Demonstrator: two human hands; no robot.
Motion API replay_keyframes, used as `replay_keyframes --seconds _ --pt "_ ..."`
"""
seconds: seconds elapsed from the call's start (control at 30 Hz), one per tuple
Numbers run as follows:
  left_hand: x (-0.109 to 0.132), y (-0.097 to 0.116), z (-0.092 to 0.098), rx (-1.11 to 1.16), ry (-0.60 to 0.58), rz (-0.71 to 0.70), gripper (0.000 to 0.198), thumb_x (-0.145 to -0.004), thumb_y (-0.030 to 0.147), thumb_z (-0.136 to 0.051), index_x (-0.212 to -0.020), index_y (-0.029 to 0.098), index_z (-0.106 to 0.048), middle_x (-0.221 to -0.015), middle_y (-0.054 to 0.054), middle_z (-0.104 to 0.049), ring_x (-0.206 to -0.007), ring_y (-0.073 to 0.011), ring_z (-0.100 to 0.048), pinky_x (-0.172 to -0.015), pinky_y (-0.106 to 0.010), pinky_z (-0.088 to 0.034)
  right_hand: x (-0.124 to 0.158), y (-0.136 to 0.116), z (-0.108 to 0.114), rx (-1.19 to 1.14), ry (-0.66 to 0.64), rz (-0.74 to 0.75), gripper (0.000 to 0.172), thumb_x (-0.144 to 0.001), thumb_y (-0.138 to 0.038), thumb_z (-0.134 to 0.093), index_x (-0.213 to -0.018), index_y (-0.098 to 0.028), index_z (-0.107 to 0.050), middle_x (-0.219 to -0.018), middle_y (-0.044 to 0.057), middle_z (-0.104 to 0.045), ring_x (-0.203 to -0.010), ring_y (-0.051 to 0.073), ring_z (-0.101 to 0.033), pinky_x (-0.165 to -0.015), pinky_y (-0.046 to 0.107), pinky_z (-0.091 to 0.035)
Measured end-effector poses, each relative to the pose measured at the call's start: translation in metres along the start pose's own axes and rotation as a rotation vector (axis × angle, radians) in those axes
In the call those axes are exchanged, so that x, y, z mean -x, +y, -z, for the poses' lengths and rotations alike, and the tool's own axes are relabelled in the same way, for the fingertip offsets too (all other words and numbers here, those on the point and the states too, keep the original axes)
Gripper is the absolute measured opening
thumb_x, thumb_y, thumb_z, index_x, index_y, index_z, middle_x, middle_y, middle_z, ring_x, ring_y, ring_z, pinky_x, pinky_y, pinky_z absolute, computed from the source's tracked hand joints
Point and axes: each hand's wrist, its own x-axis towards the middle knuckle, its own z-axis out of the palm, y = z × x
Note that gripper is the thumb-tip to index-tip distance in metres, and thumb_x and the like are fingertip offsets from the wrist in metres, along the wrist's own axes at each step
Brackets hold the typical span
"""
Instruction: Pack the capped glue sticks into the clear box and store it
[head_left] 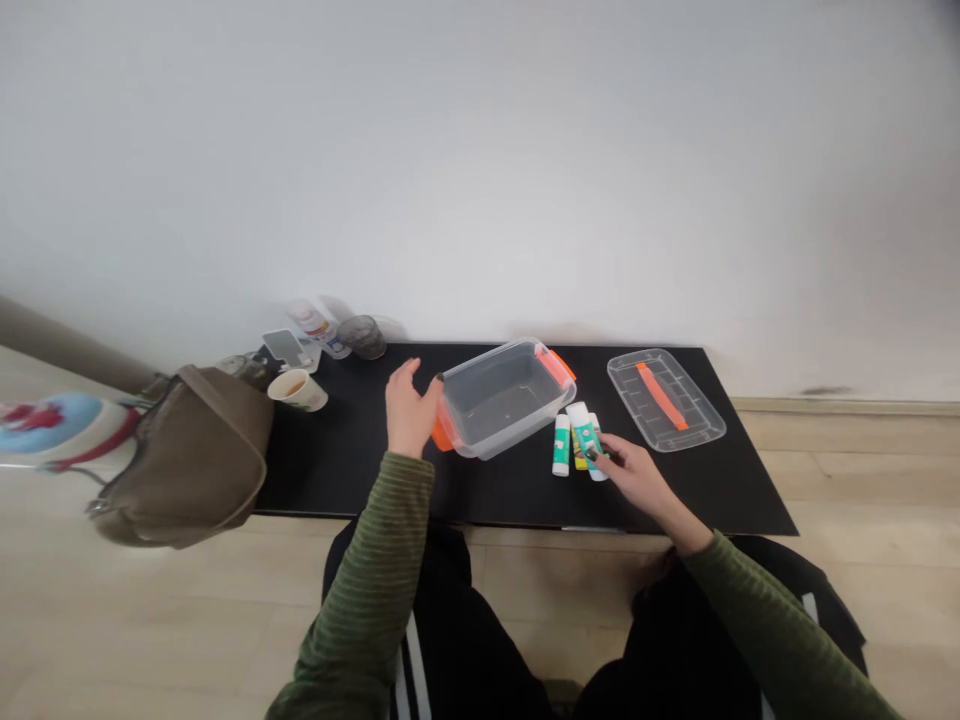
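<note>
A clear plastic storage box [501, 400] with orange latches stands on the black table [337, 470], its lid off. My left hand [411, 408] is open, with its fingertips at the box's near left corner by an orange latch [444, 432]. To the box's right lie several glue sticks, among them a green-labelled white one [561, 445] and a yellow one [579, 452]. My right hand [631, 475] grips another green-labelled glue stick [586, 444] among them. Farther right lies the clear lid [664, 400] with its orange strip, apart from both hands.
An olive-brown shoulder bag [187, 460] overhangs the table's left end. Beyond it stand a paper cup [296, 390], a dark glass [361, 337], a bottle [319, 327] and a phone [283, 347]. A wall rises behind the table, and a pale wooden floor lies below.
</note>
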Motion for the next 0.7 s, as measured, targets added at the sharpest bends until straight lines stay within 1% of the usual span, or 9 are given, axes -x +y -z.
replay_keyframes --seconds 0.07,0.1,0.17,0.2,0.27,0.33,0.47,0.57,0.7 --pt "-0.011 -0.019 -0.003 -0.11 -0.166 0.184 0.054 -0.08 0.038 -0.065 -0.126 0.011 -0.057 -0.136 -0.021 -0.056 -0.13 -0.0322 -0.049 -0.108 -0.043 -0.038 -0.005 -0.007 -0.003 -0.078 0.035 0.002 0.041 -0.088 -0.047 -0.059 -0.116 -0.019 -0.068 -0.098 0.006 -0.073 -0.083 0.02 -0.066 -0.072 0.03 -0.053" --pt "-0.012 -0.024 -0.005 -0.135 -0.257 0.24 0.053 -0.08 0.04 -0.064 -0.124 0.011 -0.058 -0.133 -0.02 -0.058 -0.127 -0.0328 -0.053 -0.105 -0.042 -0.04 -0.008 -0.012 -0.005 -0.111 0.059 0.005 0.042 -0.087 -0.048 -0.06 -0.116 -0.019 -0.068 -0.1 0.007 -0.073 -0.086 0.021 -0.067 -0.074 0.031 -0.054" --pt "-0.01 -0.027 -0.009 -0.155 -0.392 0.289 0.041 -0.082 0.041 -0.059 -0.113 0.015 -0.062 -0.119 -0.017 -0.066 -0.113 -0.0315 -0.061 -0.094 -0.039 -0.046 -0.017 -0.028 -0.011 -0.153 0.106 0.023 0.042 -0.086 -0.05 -0.061 -0.114 -0.019 -0.067 -0.101 0.008 -0.073 -0.089 0.022 -0.068 -0.076 0.031 -0.054" --pt "-0.008 -0.026 -0.011 -0.152 -0.419 0.29 0.033 -0.083 0.039 -0.057 -0.106 0.016 -0.064 -0.111 -0.015 -0.069 -0.105 -0.0297 -0.063 -0.088 -0.037 -0.047 -0.023 -0.037 -0.015 -0.157 0.124 0.04 0.041 -0.086 -0.05 -0.062 -0.113 -0.019 -0.067 -0.101 0.008 -0.073 -0.09 0.022 -0.068 -0.077 0.031 -0.054" --pt "-0.002 -0.022 -0.014 -0.109 -0.4 0.282 0.022 -0.082 0.032 -0.055 -0.096 0.018 -0.064 -0.098 -0.011 -0.07 -0.093 -0.026 -0.065 -0.08 -0.034 -0.047 -0.037 -0.057 -0.026 -0.125 0.147 0.074 0.04 -0.086 -0.049 -0.062 -0.112 -0.019 -0.066 -0.1 0.008 -0.073 -0.089 0.021 -0.068 -0.076 0.03 -0.054" --pt "0.005 -0.02 -0.016 0.008 -0.325 0.284 0.019 -0.08 0.027 -0.054 -0.095 0.019 -0.063 -0.094 -0.008 -0.069 -0.088 -0.0228 -0.064 -0.076 -0.031 -0.046 -0.054 -0.078 -0.041 -0.021 0.142 0.082 0.038 -0.086 -0.047 -0.062 -0.112 -0.018 -0.066 -0.099 0.007 -0.073 -0.087 0.02 -0.068 -0.073 0.028 -0.053" --pt "0.019 -0.022 -0.021 0.282 -0.19 0.274 0.021 -0.075 0.024 -0.056 -0.094 0.018 -0.063 -0.09 -0.004 -0.067 -0.083 -0.019 -0.062 -0.075 -0.029 -0.045 -0.085 -0.111 -0.076 0.366 -0.029 -0.023 0.033 -0.089 -0.041 -0.063 -0.109 -0.015 -0.066 -0.092 0.01 -0.073 -0.081 0.021 -0.068 -0.071 0.028 -0.05" --pt "0.029 -0.021 -0.023 0.438 -0.134 0.26 0.024 -0.071 0.023 -0.058 -0.093 0.018 -0.064 -0.084 -0.002 -0.066 -0.077 -0.0169 -0.06 -0.071 -0.027 -0.045 -0.101 -0.12 -0.101 0.546 -0.132 -0.075 0.035 -0.09 -0.038 -0.064 -0.113 -0.011 -0.064 -0.104 0.013 -0.069 -0.092 0.022 -0.067 -0.079 0.033 -0.052" --pt "0.037 -0.013 -0.023 0.637 -0.103 0.312 0.028 -0.066 0.019 -0.058 -0.093 0.017 -0.065 -0.083 -0.001 -0.068 -0.075 -0.0151 -0.061 -0.069 -0.025 -0.046 -0.105 -0.119 -0.126 0.565 -0.117 -0.068 0.039 -0.093 -0.038 -0.061 -0.124 -0.015 -0.058 -0.125 0.009 -0.059 -0.107 0.023 -0.061 -0.089 0.043 -0.054"
